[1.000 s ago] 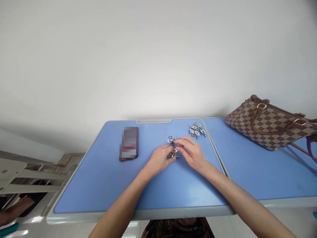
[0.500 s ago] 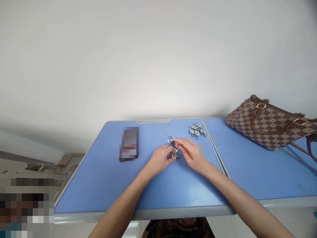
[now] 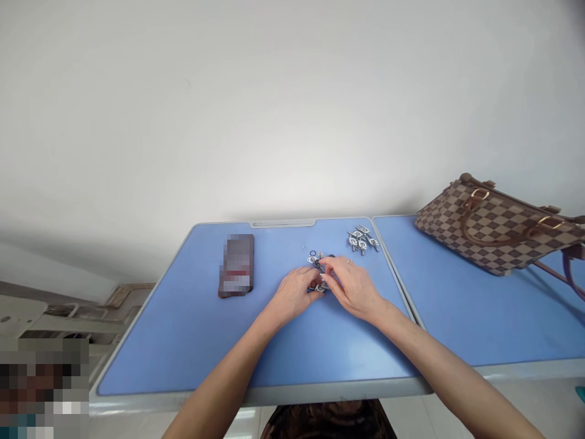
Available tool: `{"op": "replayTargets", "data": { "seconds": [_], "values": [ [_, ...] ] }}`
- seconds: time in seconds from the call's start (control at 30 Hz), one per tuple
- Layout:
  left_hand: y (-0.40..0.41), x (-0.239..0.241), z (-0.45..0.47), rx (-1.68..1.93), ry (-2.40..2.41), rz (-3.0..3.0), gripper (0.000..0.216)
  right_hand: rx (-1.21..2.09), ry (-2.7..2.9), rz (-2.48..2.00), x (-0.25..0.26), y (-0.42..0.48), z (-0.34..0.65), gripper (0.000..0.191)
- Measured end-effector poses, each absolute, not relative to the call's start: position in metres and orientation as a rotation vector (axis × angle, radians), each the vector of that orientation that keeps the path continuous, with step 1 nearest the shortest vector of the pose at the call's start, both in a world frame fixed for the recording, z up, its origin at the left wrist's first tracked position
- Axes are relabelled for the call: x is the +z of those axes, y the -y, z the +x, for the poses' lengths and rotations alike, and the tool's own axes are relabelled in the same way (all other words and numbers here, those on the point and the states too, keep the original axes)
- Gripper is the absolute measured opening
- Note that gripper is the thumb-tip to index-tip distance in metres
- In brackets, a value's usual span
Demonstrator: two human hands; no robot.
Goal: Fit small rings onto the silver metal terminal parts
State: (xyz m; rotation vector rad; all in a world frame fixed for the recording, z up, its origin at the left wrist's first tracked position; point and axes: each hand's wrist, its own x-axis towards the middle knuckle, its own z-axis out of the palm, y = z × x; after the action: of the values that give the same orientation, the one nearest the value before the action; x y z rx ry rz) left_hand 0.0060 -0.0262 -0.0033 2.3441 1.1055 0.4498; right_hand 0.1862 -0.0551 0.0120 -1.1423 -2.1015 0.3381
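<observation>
My left hand (image 3: 296, 296) rests near the middle of the blue table (image 3: 183, 341), its fingers curled round a small silver metal fitting (image 3: 319, 288) with an oval plate. Directly to its right, my right hand (image 3: 355, 288) has thumb and forefinger brought together over the small parts. What lies between those right fingertips is too small and too covered to make out. Just beyond the fingers lie more small metal fittings (image 3: 314, 260) and a dark ring (image 3: 313, 253). Both hands partly hide this group.
A pile of several silver fittings (image 3: 362, 239) lies at the back right of the table. To the left is a dark phone (image 3: 237, 265), its screen blurred. A brown checked handbag (image 3: 498, 225) stands on the adjoining table by the wall.
My right hand has shifted slightly left and lower, its thumb now nearer my left fingers and covering more of the fittings. My left hand has stayed nearly in place.
</observation>
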Motion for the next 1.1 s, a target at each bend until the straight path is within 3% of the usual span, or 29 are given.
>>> {"op": "replayTargets", "data": {
  "seconds": [0.3, 0.4, 0.6, 0.8, 1.1],
  "values": [
    [0.026, -0.002, 0.006, 0.462, -1.098, 2.327, 0.007, 0.515, 1.986, -1.077, 0.013, 0.054, 0.191, 0.039],
    [0.026, -0.003, 0.006, 0.449, -1.117, 2.289, 0.008, 0.405, 2.008, -1.062, 0.017, 0.05, 0.203, 0.035],
    [0.025, -0.004, 0.006, 0.443, -1.112, 2.235, 0.007, 0.494, 2.421, -1.064, 0.012, 0.045, 0.212, 0.022],
    [0.026, -0.003, 0.007, 0.43, -1.111, 2.218, 0.007, 0.386, 2.523, -1.111, -0.001, 0.043, 0.204, 0.014],
    [0.025, -0.003, 0.006, 0.442, -1.091, 2.216, 0.007, 0.128, 2.655, -1.207, -0.002, 0.047, 0.197, 0.017]
  ]
}}
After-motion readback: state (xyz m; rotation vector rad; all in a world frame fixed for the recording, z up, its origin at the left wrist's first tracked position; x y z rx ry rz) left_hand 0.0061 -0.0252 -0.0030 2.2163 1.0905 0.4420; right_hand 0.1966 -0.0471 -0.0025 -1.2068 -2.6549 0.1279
